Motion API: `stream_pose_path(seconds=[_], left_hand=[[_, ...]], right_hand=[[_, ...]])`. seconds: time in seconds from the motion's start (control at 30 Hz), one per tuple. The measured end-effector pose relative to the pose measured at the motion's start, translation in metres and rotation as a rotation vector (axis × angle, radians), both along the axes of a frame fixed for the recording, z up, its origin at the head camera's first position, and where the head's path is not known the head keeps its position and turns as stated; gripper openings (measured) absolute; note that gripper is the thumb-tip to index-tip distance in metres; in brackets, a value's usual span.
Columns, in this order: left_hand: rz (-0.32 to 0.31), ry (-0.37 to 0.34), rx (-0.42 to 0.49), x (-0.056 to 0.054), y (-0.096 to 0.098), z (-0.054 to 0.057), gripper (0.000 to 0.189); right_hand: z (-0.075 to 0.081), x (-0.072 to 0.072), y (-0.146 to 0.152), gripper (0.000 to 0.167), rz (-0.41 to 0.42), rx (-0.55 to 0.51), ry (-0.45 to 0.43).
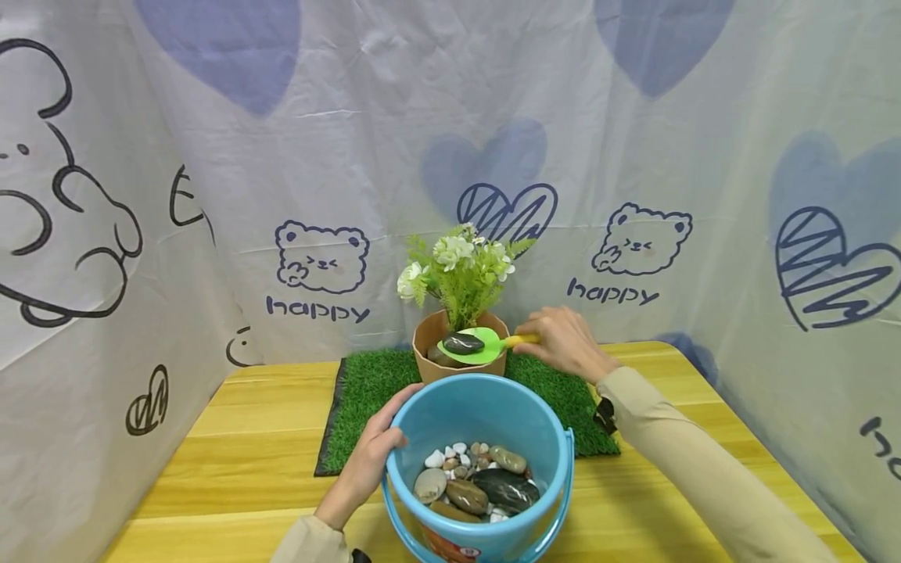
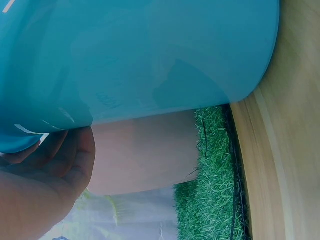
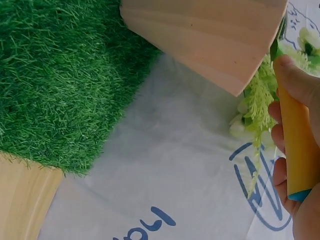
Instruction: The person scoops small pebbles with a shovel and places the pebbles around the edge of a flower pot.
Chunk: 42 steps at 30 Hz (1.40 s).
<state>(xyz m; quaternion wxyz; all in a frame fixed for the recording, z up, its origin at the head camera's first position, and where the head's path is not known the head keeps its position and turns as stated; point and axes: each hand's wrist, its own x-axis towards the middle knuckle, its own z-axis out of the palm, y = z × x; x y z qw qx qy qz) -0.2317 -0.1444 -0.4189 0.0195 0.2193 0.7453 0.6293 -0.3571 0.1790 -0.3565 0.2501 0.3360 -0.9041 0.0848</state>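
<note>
My right hand [image 1: 561, 338] grips the yellow handle of a toy shovel [image 1: 490, 349] with a green blade; the handle [image 3: 296, 135] fills the palm in the right wrist view. On the blade lies a dark, shiny stone [image 1: 463, 343], over the mouth of a tan flower pot [image 1: 422, 356]. White flowers with green leaves [image 1: 461, 270] stand in the pot, and a brown stone [image 1: 439, 357] shows inside it. My left hand [image 1: 376, 450] holds the rim of a blue bucket [image 1: 479, 385], thumb over the edge. Large smooth stones [image 1: 503, 489] and small white pebbles [image 1: 435, 459] lie in the bucket.
Under the pot is a green grass mat [image 1: 366, 399] on a yellow wooden table [image 1: 253, 438]. A white curtain [image 1: 394, 94] with printed hearts and bears closes off the back and sides. The bucket's handle [image 1: 567, 485] hangs down at its front.
</note>
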Motion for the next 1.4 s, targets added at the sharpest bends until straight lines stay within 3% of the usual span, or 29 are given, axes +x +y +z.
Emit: stream_pose_path(seconds=[0.5, 0.73, 1.4], left_hand=[[-0.015, -0.001, 0.009, 0.001, 0.001, -0.003, 0.074], [0.0, 0.013, 0.002, -0.001, 0.001, -0.001, 0.073], [0.024, 0.002, 0.014, 0.001, 0.002, -0.001, 0.073]], right_hand=[[0.003, -0.017, -0.004, 0.028, -0.017, 0.121, 0.044], [0.01, -0.017, -0.004, 0.026, 0.044, 0.14, 0.139], [0.002, -0.011, 0.001, 0.03, -0.006, 0.012, 0.001]])
